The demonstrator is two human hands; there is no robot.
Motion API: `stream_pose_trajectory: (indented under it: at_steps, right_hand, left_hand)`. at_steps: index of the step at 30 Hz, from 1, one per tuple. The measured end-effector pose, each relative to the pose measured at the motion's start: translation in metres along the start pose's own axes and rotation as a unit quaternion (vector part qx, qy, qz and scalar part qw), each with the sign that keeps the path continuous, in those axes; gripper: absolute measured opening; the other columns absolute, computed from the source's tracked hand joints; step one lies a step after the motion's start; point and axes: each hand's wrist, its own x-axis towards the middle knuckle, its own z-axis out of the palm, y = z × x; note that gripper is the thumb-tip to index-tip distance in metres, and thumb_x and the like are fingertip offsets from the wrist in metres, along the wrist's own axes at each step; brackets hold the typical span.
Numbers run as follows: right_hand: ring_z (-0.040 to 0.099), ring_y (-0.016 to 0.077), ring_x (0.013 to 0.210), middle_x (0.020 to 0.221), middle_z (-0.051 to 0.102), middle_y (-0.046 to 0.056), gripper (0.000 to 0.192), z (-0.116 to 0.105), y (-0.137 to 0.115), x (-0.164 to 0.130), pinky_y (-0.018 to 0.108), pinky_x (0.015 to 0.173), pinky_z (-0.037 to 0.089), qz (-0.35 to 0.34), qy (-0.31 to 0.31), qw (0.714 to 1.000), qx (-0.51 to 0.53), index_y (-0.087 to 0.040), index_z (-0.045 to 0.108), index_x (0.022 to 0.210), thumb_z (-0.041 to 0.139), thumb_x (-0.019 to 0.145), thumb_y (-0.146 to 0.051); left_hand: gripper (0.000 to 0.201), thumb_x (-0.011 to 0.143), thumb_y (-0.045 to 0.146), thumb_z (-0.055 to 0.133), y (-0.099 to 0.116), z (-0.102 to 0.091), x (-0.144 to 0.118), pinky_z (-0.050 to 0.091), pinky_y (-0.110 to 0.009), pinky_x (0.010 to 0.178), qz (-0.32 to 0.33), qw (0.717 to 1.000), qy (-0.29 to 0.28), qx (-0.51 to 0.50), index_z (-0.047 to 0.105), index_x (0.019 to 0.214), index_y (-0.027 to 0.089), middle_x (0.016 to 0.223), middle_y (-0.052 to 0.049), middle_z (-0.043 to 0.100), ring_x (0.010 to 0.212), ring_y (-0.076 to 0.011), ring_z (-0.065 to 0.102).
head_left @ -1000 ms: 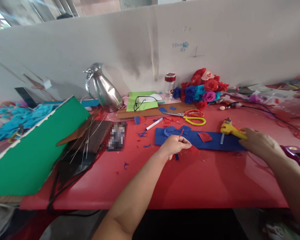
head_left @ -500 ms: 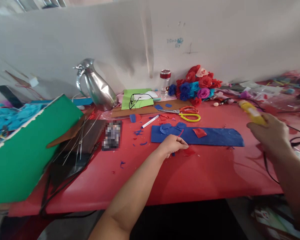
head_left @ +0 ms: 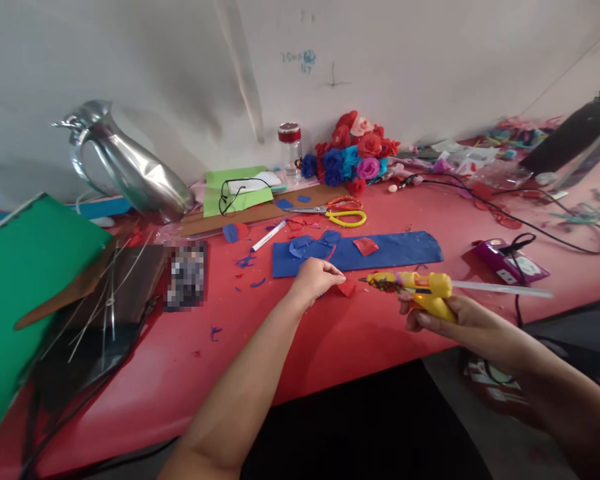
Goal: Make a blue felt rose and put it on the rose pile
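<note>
My right hand (head_left: 433,317) is wrapped round the handle of a yellow hot glue gun (head_left: 415,283). A long clear glue stick (head_left: 500,288) sticks out of its back, and its nozzle points left toward my other hand. Between pinched fingertips my left hand (head_left: 316,277) holds a small red paper piece (head_left: 347,287) just over the table. Behind that hand lies a folded blue strip (head_left: 400,250), with several blue cut pieces (head_left: 303,247) and a red square (head_left: 365,246) on top.
Yellow-and-red-handled scissors (head_left: 347,215), a white marker (head_left: 269,236) and glasses (head_left: 245,189) lie behind. A steel jug (head_left: 135,170), a glass bottle (head_left: 291,153) and paper roses (head_left: 355,157) stand by the wall. A purple box (head_left: 510,260) with a black cord lies right. Another person's dark sleeve (head_left: 560,140) shows far right.
My right hand has brought the glue gun from the right in toward my left hand, its nozzle now pointing left. The view has turned right. My left hand keeps its pinch.
</note>
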Motion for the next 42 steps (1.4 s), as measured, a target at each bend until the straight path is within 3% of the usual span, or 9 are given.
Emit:
stream_pose_trajectory:
  at_steps: [3,8,18,25,36,42]
  right_hand:
    - [0.057,0.0177,0.058,0.061,0.061,0.006,0.051,0.006,0.004,0.002,0.033,0.063,0.051,-0.014,-0.011,0.997,-0.073,-0.019,0.058,0.063,0.061,0.068,-0.070]
    - [0.039,0.0111,0.045,0.050,0.044,-0.003,0.051,0.008,0.011,0.006,0.025,0.045,0.036,-0.011,-0.019,0.993,-0.118,-0.018,0.059,0.083,0.053,0.076,-0.068]
    - [0.033,0.0109,0.044,0.049,0.039,-0.004,0.043,0.013,0.010,0.017,0.025,0.042,0.028,-0.003,-0.052,0.986,-0.159,-0.021,0.053,0.071,0.053,0.077,-0.064]
    - [0.033,0.0101,0.043,0.048,0.039,-0.004,0.043,0.011,0.011,0.019,0.024,0.040,0.025,0.002,-0.033,0.982,-0.184,-0.021,0.053,0.072,0.055,0.076,-0.063]
    - [0.034,0.0083,0.044,0.048,0.041,-0.004,0.046,0.010,0.012,0.018,0.023,0.042,0.028,0.047,-0.006,0.980,-0.195,-0.021,0.041,0.063,0.053,0.074,-0.064]
    - [0.036,0.0093,0.042,0.046,0.043,-0.003,0.047,0.010,0.006,0.019,0.024,0.041,0.029,0.043,0.006,0.975,-0.217,-0.021,0.042,0.061,0.053,0.072,-0.066]
  left_hand:
    - [0.007,0.068,0.018,0.068,0.000,0.001,-0.001,0.042,-0.025,0.064,0.010,0.999,0.006,0.035,0.074,0.069,0.015,0.064,-0.003,0.067,0.063,-0.0124,0.055]
    - [0.010,0.070,0.019,0.066,0.000,0.001,-0.001,0.044,-0.026,0.070,0.039,0.996,-0.003,0.074,0.074,0.073,0.014,0.070,-0.005,0.071,0.068,-0.0134,0.059]
    - [0.009,0.071,0.018,0.066,-0.001,-0.001,0.000,0.047,-0.029,0.076,0.059,0.993,-0.010,0.099,0.074,0.073,0.015,0.074,-0.006,0.073,0.073,-0.0157,0.063]
    - [0.012,0.062,0.012,0.072,-0.003,-0.001,0.003,0.049,-0.028,0.073,0.064,0.993,-0.031,0.099,0.072,0.073,0.015,0.077,-0.004,0.073,0.073,-0.0150,0.065]
    - [0.011,0.062,0.012,0.072,-0.004,-0.001,0.004,0.049,-0.027,0.072,0.084,0.989,-0.027,0.122,0.071,0.073,0.016,0.076,-0.003,0.073,0.073,-0.0152,0.066]
    - [0.011,0.061,0.011,0.073,-0.003,-0.001,0.004,0.049,-0.026,0.071,0.080,0.990,-0.027,0.117,0.070,0.070,0.017,0.076,-0.003,0.073,0.074,-0.0154,0.066]
